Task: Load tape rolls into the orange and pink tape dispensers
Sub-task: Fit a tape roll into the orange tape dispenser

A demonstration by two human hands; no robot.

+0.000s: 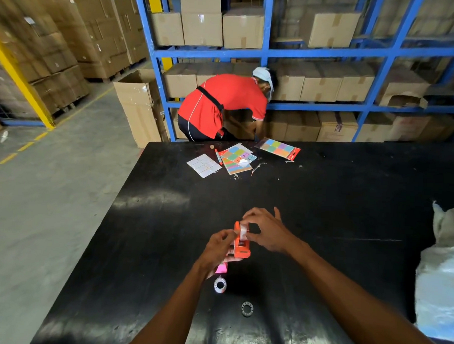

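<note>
Gripping the orange dispenser [241, 246] above the table [323, 202] near its front edge, the left hand [218, 245] is steadying it; the right hand [263, 232] is pinching the tape roll [243, 230] seated in it.

The light is even and quite bright from above. My black surface [323, 202] shows soft white glare patches on its left part. The stacked boxes [57, 47] at the far left look blurred, and the blue shelf [278, 53] lines bend near the edges.

Two tape rolls [220, 285] [247, 308] lie on the table [323, 215] nearer than the dispenser [241, 244].
</note>
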